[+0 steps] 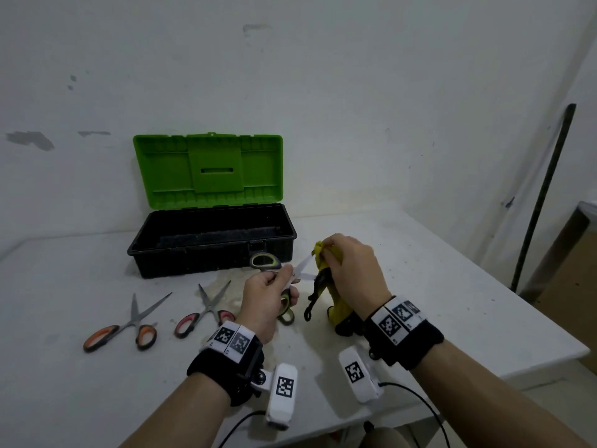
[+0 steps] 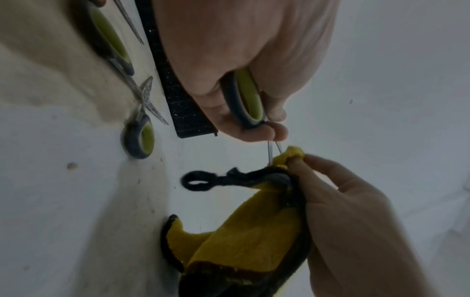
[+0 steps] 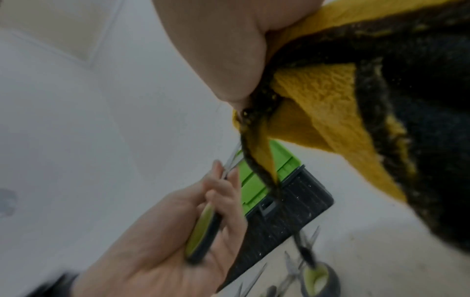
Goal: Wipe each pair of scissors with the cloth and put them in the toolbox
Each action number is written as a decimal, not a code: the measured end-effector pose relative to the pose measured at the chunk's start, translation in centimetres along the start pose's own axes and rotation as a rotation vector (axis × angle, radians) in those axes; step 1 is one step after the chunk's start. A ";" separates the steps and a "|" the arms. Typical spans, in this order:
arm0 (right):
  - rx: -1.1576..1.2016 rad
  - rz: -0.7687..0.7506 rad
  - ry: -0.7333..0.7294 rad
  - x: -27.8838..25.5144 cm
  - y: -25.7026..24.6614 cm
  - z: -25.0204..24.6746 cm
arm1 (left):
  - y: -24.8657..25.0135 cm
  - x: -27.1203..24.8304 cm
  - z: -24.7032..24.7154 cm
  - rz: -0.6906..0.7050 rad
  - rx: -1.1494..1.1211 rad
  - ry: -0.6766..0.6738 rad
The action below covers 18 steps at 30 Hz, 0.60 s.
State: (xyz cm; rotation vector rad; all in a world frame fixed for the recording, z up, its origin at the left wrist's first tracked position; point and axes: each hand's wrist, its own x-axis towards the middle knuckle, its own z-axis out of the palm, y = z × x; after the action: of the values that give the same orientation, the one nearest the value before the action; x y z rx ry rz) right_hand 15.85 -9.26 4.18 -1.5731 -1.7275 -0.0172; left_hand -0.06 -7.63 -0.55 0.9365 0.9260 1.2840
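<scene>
My left hand [image 1: 277,292] grips one handle of a green-handled pair of scissors [image 1: 303,262], whose blades are spread and point right. The handle [image 2: 248,100] sits in the curled fingers. My right hand [image 1: 336,257] pinches a yellow cloth [image 1: 334,305] with black edging around the tip of the upper blade. The rest of the cloth [image 2: 249,241] hangs down to the table. A second green-handled pair [image 2: 138,138] lies open on the table beside my left hand. The toolbox [image 1: 193,261] stands behind, black with its green lid [image 1: 206,169] raised.
Orange-handled scissors [image 1: 119,328] and pink-handled scissors [image 1: 206,310] lie on the white table [image 1: 452,286] left of my hands. The table ends close on the right, where a dark pole [image 1: 542,195] leans on the wall.
</scene>
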 end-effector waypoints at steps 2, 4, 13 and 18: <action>-0.023 -0.110 -0.067 -1.0 -0.7 0.6 | 0.0 0.1 0.1 0.006 0.010 -0.007; -0.067 -0.161 -0.097 -1.8 -1.2 1.2 | -0.2 0.0 0.1 0.018 0.059 -0.018; -0.104 0.006 -0.059 0.0 -0.1 -0.4 | 0.0 -0.4 -0.3 0.134 0.323 -0.022; -0.128 -0.092 -0.158 -1.5 -1.6 0.7 | 0.0 -0.5 0.1 0.111 0.304 -0.033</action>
State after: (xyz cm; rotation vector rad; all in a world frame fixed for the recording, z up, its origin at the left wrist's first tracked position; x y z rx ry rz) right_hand 14.01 -10.60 3.66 -1.6221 -1.9553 -0.0511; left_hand -0.04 -8.12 -0.52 1.2571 1.0752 1.2362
